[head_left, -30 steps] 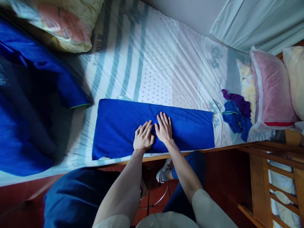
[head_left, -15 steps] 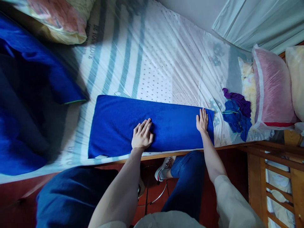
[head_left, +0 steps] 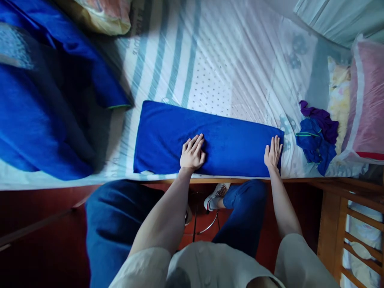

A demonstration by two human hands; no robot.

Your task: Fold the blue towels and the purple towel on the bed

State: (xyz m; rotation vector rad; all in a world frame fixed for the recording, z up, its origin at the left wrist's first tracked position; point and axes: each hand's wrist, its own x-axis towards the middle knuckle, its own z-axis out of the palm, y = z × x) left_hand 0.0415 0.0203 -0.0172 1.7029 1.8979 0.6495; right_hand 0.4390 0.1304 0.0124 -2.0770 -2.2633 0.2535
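Observation:
A long blue cloth [head_left: 234, 140] lies flat, folded into a strip along the bed's near edge. My left hand [head_left: 193, 153] rests palm down near its middle, fingers spread, with small wrinkles in the fabric around it. Close to the cloth's right end, my right hand [head_left: 273, 153] presses flat with its fingers stretched out. Neither hand grips anything. The cloth narrows slightly toward the right, and a small pale tag shows at its lower left edge.
More blue fabric [head_left: 39, 132] is heaped at the left, below a patterned pillow [head_left: 111, 18]. Crumpled purple cloth [head_left: 325, 124] and dark blue cloth [head_left: 315, 140] lie right, beside a pink pillow [head_left: 370, 104]. A wooden bed rail [head_left: 330, 224] stands at the lower right.
The view has shifted, so the bed and its contents appear farther right and mostly higher. My right hand sits slightly nearer the cloth's right end. My left hand stays flat on the cloth.

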